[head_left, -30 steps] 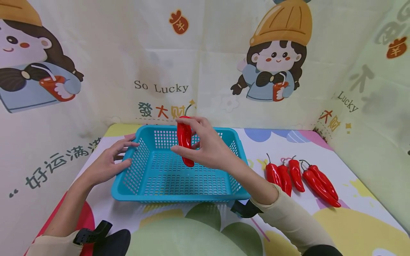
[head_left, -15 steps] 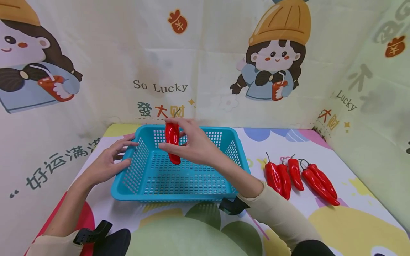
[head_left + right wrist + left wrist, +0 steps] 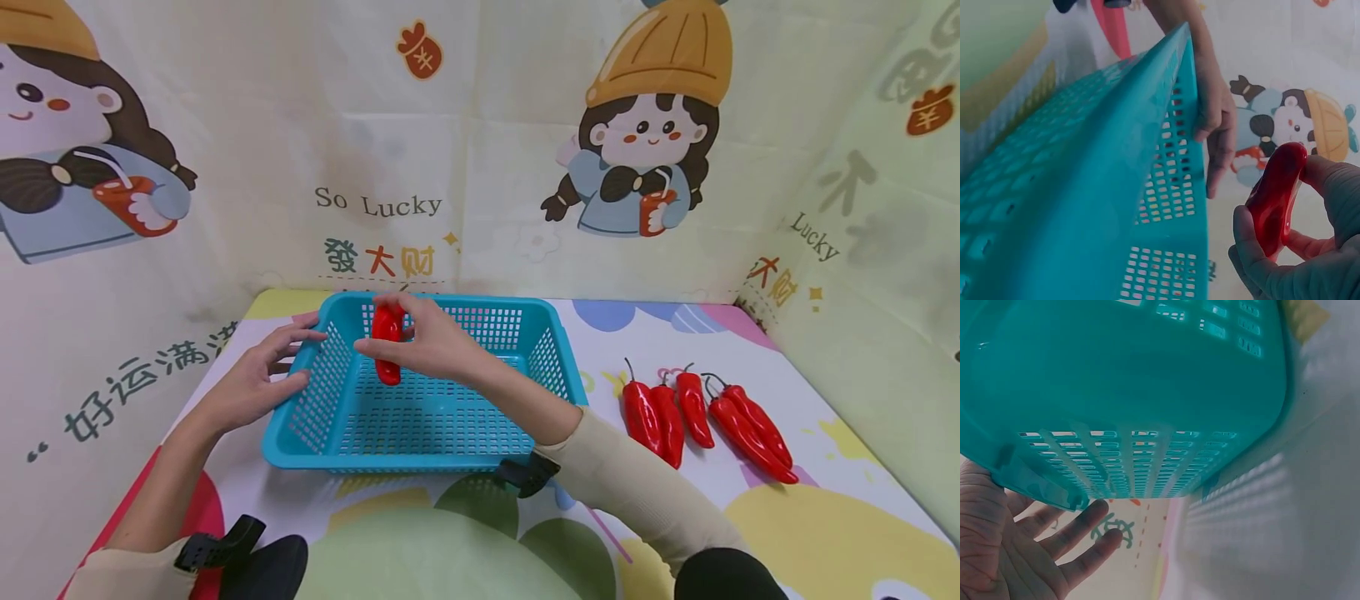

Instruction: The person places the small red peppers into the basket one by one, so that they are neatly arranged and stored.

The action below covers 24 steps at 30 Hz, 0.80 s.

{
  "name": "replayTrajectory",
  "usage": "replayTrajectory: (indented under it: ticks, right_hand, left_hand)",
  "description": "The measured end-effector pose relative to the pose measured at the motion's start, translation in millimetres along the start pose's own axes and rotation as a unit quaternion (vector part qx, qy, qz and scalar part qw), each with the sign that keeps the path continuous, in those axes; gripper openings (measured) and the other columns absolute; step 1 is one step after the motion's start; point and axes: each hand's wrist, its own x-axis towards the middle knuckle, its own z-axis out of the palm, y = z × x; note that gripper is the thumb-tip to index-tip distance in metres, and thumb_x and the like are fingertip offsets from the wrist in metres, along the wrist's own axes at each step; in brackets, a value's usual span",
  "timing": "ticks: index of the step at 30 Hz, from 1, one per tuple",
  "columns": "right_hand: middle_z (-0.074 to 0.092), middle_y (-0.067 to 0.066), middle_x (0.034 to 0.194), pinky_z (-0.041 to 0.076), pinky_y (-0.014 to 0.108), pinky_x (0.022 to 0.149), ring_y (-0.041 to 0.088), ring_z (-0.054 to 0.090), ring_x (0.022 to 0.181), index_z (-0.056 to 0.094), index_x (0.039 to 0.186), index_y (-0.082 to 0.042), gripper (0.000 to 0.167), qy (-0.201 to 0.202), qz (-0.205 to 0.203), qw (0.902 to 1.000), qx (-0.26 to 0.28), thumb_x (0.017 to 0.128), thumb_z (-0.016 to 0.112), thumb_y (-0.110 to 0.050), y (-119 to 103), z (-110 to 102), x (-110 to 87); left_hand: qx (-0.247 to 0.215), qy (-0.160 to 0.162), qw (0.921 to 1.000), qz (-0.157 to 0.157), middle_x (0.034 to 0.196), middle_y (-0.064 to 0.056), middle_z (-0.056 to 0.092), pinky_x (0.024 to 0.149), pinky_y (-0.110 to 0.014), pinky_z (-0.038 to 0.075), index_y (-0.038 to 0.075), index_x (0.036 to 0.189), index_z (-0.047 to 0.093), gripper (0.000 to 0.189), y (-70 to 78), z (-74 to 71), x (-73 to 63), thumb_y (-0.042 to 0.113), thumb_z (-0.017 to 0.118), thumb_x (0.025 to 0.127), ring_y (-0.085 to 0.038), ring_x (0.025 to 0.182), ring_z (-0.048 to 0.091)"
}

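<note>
My right hand (image 3: 431,337) pinches a glossy red chili pepper (image 3: 387,343) between thumb and fingers. The pepper hangs close to upright over the left part of a blue plastic basket (image 3: 450,463), its stem pointing up. In the right wrist view the same chili pepper (image 3: 1275,194) shows end on between the thumb and fingertips. At the basket's left rim rests my left hand (image 3: 258,375), its fingers mostly straight against the edge. The left wrist view shows those fingers (image 3: 1079,534) extended beside the perforated wall.
Several more red chili peppers (image 3: 692,408) lie in a loose group to the right of the basket on the patterned tabletop (image 3: 847,533). A cloth backdrop (image 3: 495,150) with cartoon prints rises behind and at both sides.
My right hand has carried the chili pepper leftward and lower, from above the basket's middle to its left part. The left hand and the basket stay put.
</note>
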Motion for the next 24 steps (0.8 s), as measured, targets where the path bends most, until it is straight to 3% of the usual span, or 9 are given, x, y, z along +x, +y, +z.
replayTrajectory:
  ticks: [6,13,18,24]
  right_hand:
    - [0.055,0.0,0.133,0.06,0.032,0.077,0.019,0.056,0.112,0.046,0.151,-0.025,0.07,-0.011,0.069,0.9961,0.053,0.091,0.075,-0.045,5.4,9.3,7.0]
    - [0.057,0.004,0.123,0.059,0.048,0.091,0.022,0.062,0.1,0.047,0.15,-0.016,0.068,-0.044,0.129,0.9775,0.161,0.091,0.077,-0.034,21.7,30.3,10.6]
    - [0.06,0.004,0.116,0.058,0.049,0.094,0.021,0.063,0.094,0.046,0.15,-0.013,0.068,-0.053,0.157,0.9696,0.18,0.092,0.076,-0.033,27.1,42.2,12.3]
    - [0.059,0.006,0.119,0.058,0.047,0.094,0.022,0.061,0.1,0.044,0.151,-0.01,0.069,-0.054,0.183,0.9626,0.193,0.093,0.075,-0.03,29.4,48.7,12.7]
  left_hand:
    - [0.0,0.002,1.0,-0.002,0.165,-0.02,0.027,0.09,-0.072,0.051,0.005,0.146,0.049,0.057,-0.7,0.9,0.5,0.005,0.068,0.091,-0.054,0.128,0.05]
    - [0.0,0.002,1.0,-0.004,0.165,-0.02,0.027,0.091,-0.072,0.051,0.005,0.146,0.049,0.057,-1.1,1.2,0.6,0.004,0.068,0.092,-0.054,0.128,0.05]
    - [0.002,0.003,1.0,-0.007,0.165,-0.02,0.026,0.091,-0.072,0.05,0.005,0.146,0.049,0.057,-0.8,0.8,-0.2,0.004,0.067,0.092,-0.055,0.128,0.05]
    - [-0.001,0.002,1.0,-0.001,0.165,-0.02,0.027,0.091,-0.073,0.05,0.004,0.145,0.049,0.055,-0.5,1.3,0.2,0.003,0.066,0.093,-0.055,0.128,0.05]
